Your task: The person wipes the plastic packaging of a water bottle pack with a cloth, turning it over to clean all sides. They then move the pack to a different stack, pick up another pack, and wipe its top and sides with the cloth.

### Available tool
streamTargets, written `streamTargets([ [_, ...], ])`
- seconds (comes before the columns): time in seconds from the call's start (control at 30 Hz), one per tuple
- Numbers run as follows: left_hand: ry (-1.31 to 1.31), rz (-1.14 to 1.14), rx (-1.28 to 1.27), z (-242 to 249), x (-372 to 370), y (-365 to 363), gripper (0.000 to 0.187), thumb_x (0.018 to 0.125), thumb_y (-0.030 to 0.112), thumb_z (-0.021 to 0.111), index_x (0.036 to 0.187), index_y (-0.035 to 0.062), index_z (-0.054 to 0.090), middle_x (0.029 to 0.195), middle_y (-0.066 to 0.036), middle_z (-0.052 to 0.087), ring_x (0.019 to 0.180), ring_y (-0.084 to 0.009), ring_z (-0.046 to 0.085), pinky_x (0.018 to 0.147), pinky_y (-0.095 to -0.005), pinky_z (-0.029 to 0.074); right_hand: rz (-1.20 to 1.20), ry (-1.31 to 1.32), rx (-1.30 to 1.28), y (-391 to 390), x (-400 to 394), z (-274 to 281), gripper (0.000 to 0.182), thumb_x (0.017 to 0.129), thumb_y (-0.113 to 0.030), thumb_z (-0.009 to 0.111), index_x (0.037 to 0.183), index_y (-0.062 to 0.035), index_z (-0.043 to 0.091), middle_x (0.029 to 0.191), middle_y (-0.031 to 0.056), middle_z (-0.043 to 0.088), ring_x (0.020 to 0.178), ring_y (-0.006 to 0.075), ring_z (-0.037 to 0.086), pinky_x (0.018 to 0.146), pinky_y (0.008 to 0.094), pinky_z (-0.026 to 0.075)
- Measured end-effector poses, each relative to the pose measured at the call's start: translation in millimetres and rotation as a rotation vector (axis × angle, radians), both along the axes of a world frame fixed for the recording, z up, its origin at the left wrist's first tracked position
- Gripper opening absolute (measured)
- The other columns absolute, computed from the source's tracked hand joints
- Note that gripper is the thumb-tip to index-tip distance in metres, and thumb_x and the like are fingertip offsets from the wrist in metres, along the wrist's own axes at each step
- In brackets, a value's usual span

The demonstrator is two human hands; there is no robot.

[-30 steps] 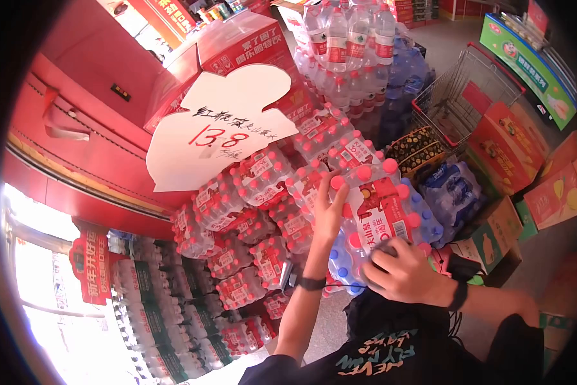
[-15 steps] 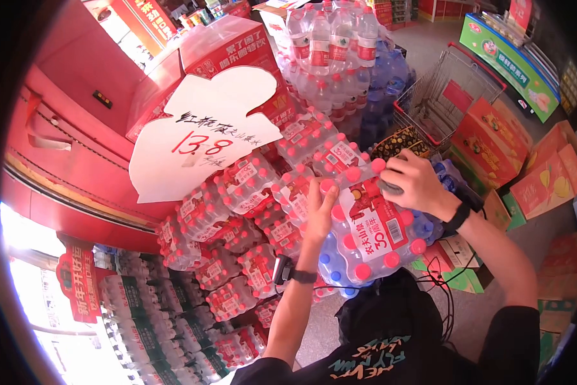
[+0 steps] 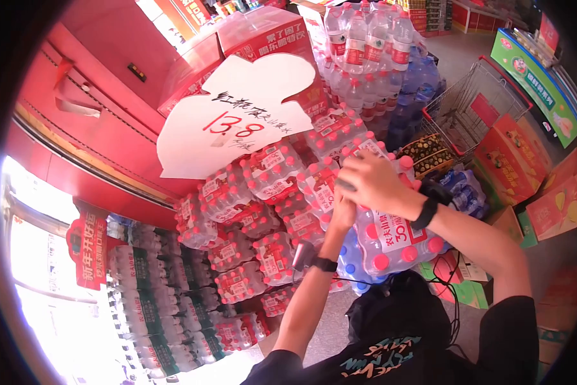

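My right hand (image 3: 375, 185) reaches across the near pack of bottled water (image 3: 394, 234), its fingers curled over my left hand. A small dark grey oval thing (image 3: 345, 185) shows at its fingers; I cannot make out what it is. My left hand (image 3: 343, 210) is at the pack's left side, its fingers mostly hidden beneath the right. The pack has red caps, clear film and a red and white label. Blue-capped bottles (image 3: 349, 256) show beneath it. Each wrist has a black band, and the left one carries a small grey device (image 3: 303, 255).
Stacked red-labelled water packs (image 3: 275, 256) fill the left side below a white price sign (image 3: 237, 115). More bottles (image 3: 365, 51) stand behind. A shopping cart (image 3: 474, 106) and red cartons (image 3: 513, 160) are on the right. Black cables (image 3: 454, 282) hang near the pack.
My right hand has moved left across the pack and now meets my left hand. The view has shifted, so the surroundings appear farther right.
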State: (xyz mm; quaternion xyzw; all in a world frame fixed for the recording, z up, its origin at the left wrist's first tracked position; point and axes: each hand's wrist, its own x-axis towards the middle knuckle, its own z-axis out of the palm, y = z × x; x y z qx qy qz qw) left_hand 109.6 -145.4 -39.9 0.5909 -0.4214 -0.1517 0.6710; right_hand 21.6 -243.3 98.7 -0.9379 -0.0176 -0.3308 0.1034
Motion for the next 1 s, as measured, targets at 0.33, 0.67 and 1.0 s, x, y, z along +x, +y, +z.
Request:
streamTargets([
  [0.33, 0.257, -0.130, 0.232, 67, -6, 17, 0.050, 0.107, 0.032, 0.063, 0.145, 0.0007, 0.050, 0.131, -0.013, 0.062, 0.121, -0.0214, 0.060, 0.106, -0.0366, 0.049, 0.074, 0.128, -0.156, 78, -106, 4, 0.024, 0.074, -0.027, 0.082, 0.090, -0.0139, 0.069, 0.092, -0.0001, 0.060, 0.091, 0.0272, 0.059, 0.067, 0.0388, 0.052],
  [0.67, 0.419, -0.124, 0.106, 36, -12, 2, 0.042, 0.108, 0.031, 0.059, 0.139, 0.0038, 0.050, 0.129, -0.009, 0.056, 0.123, -0.0198, 0.053, 0.108, -0.0353, 0.042, -0.227, 0.101, -0.213, 13, -156, 21, 0.027, 0.070, -0.024, 0.084, 0.089, -0.0129, 0.069, 0.087, 0.0021, 0.058, 0.085, 0.0288, 0.059, 0.059, 0.0374, 0.049],
  [1.0, 0.278, -0.162, 0.050, 13, 3, -2, 0.035, 0.110, 0.029, 0.054, 0.135, 0.0047, 0.051, 0.126, -0.008, 0.056, 0.119, -0.0181, 0.050, 0.106, -0.0331, 0.040, -0.226, 0.040, -0.221, -16, -51, 5, 0.020, 0.077, -0.024, 0.080, 0.085, -0.0112, 0.066, 0.091, 0.0019, 0.061, 0.090, 0.0268, 0.059, 0.066, 0.0383, 0.054],
])
